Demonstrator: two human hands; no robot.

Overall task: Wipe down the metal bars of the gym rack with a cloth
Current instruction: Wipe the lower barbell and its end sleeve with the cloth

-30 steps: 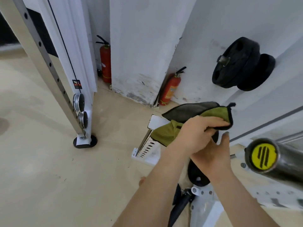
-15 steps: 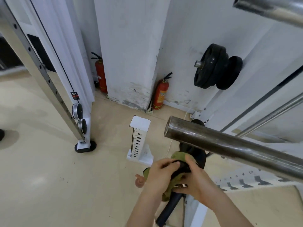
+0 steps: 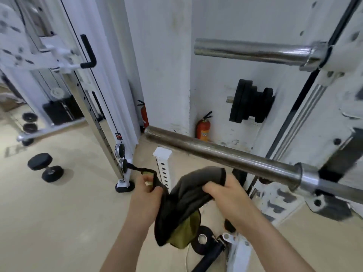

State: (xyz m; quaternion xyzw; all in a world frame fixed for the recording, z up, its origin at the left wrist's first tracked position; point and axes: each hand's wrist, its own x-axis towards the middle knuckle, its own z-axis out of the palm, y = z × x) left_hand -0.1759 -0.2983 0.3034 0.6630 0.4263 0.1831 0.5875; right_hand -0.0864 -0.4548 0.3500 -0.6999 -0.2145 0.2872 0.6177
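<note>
A dark grey and olive-green cloth (image 3: 182, 209) hangs stretched between both hands below the rack's bars. My left hand (image 3: 146, 195) pinches one black-edged corner of it. My right hand (image 3: 225, 193) grips the other end, just under the lower metal bar (image 3: 225, 156), which runs from centre to the right edge. A second, upper metal bar (image 3: 253, 51) sticks out from the white rack upright (image 3: 334, 61) at top right. The cloth touches neither bar.
Black weight plates (image 3: 249, 102) hang on a peg on the white wall. Two red fire extinguishers (image 3: 204, 129) stand at the wall's foot. A white cable machine (image 3: 98, 114) rises on the left, with a black dumbbell (image 3: 45, 167) on the beige floor.
The view has risen, bringing the upper bar and cable machine into sight. My hands, bunched together on the cloth before, have pulled apart and spread it out.
</note>
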